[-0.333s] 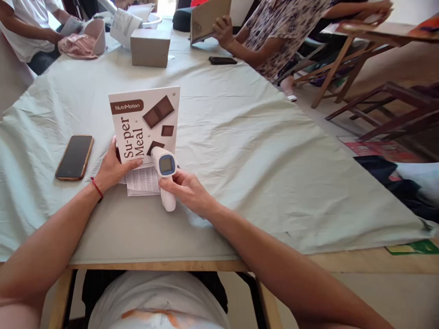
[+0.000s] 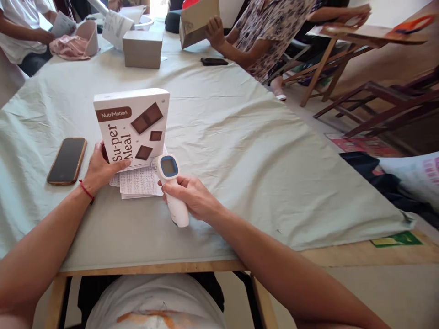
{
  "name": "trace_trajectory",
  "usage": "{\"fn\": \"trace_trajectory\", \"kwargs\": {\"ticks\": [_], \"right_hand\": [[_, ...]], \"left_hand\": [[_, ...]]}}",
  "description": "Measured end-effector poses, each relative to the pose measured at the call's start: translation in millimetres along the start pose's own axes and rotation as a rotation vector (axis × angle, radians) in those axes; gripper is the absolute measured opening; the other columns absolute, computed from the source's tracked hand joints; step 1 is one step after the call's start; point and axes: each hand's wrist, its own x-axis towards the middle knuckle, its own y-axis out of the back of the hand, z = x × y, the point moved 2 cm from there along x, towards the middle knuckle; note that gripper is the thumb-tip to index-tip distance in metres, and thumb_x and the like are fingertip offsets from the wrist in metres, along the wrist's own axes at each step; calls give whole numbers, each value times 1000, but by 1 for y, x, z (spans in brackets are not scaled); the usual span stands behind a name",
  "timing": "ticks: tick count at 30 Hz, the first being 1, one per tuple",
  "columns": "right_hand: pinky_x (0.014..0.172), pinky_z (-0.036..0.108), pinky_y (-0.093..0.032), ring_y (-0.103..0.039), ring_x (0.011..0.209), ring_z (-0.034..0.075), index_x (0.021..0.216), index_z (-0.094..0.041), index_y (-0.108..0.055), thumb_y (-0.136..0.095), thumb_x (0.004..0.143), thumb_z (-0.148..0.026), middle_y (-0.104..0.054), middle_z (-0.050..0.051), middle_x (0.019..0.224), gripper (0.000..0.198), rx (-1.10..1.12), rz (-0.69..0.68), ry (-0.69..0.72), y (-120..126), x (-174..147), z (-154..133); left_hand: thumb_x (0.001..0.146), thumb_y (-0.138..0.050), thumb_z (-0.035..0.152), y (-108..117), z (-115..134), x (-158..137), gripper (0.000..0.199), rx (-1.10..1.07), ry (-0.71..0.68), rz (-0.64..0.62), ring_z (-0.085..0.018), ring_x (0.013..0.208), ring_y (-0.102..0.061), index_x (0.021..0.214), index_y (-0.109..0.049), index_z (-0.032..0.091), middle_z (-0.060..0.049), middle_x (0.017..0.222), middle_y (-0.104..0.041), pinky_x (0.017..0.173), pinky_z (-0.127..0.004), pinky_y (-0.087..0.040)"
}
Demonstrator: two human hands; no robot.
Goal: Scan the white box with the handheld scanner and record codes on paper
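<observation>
My left hand (image 2: 103,167) grips the lower left corner of a white and brown carton (image 2: 147,137) printed "NutriMotion Su-per Meal", with chocolate pieces pictured on it. The carton stands tilted upright, its front towards me. In my right hand (image 2: 190,194) is a white infrared thermometer (image 2: 178,208), fingers wrapped round its handle. Its blue-rimmed screen faces me, and its head is close to the carton's lower right corner. Beneath the carton lie folded printed sheets (image 2: 140,183), partly hidden by it.
A smartphone (image 2: 66,161) lies left of my left hand. Across the cloth-covered table (image 2: 240,183) stand a grey-brown box (image 2: 142,50) and a pink bin (image 2: 88,39) with cloth. Another person's hand (image 2: 215,33) holds a cardboard box (image 2: 198,23); a dark phone (image 2: 214,61) lies nearby.
The carton has tipped so that its top edge now shows. The thermometer has moved slightly right and down from the carton, its handle swinging to the right. The whole view has shifted a little.
</observation>
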Motion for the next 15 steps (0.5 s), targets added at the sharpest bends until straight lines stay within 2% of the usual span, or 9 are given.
{"fn": "trace_trajectory", "kwargs": {"ticks": [6, 12, 15], "right_hand": [[52, 27, -35, -45, 57, 12, 66, -18, -55, -72, 65, -59, -50, -1, 65, 45, -20, 11, -75, 9, -1, 0], [53, 26, -37, -47, 57, 12, 69, -17, -58, -71, 66, -58, -53, 0, 66, 43, -46, -14, -93, 11, -4, -4], [52, 26, -37, -47, 56, 12, 72, -17, -61, -70, 67, -56, -54, 0, 64, 40, -104, 23, -37, 19, -7, -14]], "left_hand": [[52, -92, 32, 13, 2, 7, 68, 135, -33, 104, -30, 103, -64, 106, -53, 21, -7, 106, -66, 88, -47, -56], [55, -88, 33, 17, 10, 8, 64, 339, 19, 112, -28, 102, -64, 105, -51, 21, -5, 107, -66, 89, -48, -56], [55, -88, 34, 17, 9, 7, 68, 381, 1, 94, -27, 104, -62, 110, -50, 21, -6, 111, -65, 91, -49, -54]]}}
